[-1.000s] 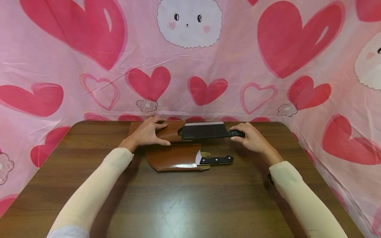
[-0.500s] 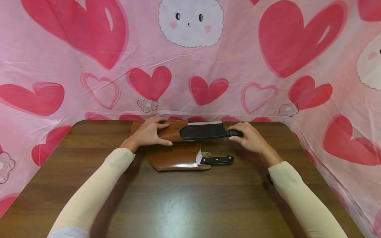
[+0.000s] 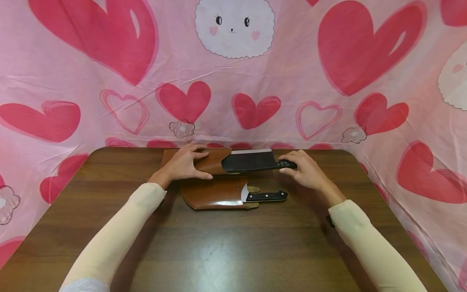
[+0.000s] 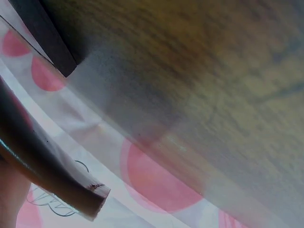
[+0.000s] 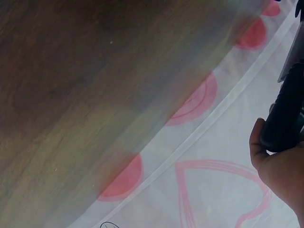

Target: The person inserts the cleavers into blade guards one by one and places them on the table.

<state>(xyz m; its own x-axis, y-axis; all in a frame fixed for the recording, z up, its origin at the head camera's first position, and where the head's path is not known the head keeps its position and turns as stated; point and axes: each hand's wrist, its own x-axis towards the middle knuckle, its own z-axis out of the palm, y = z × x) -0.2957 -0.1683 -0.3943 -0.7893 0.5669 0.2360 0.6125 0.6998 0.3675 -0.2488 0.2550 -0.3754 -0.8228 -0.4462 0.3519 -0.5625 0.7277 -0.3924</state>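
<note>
My left hand (image 3: 184,162) holds a brown leather sheath (image 3: 213,162) near the table's back edge, thumb along its front side and fingers over the top. With my right hand (image 3: 304,168) I grip the black handle (image 5: 285,107) of a cleaver. Its dark, broad blade (image 3: 249,161), pale along the upper edge, points left, and its far end is hidden inside the sheath's mouth. The left wrist view catches only a curved leather edge (image 4: 57,175) and a bit of the hand.
Just in front lies a second brown sheath (image 3: 213,194) with a knife in it, its riveted black handle (image 3: 266,196) pointing right. An unfastened snap strap (image 3: 253,189) sticks out by that handle. Pink heart-print cloth (image 3: 255,73) hangs behind the wooden table (image 3: 219,251).
The cleaver has shifted slightly left, its blade end passing under the sheath's mouth. My right hand moved left with it. The left hand and the front sheath stay nearly in place.
</note>
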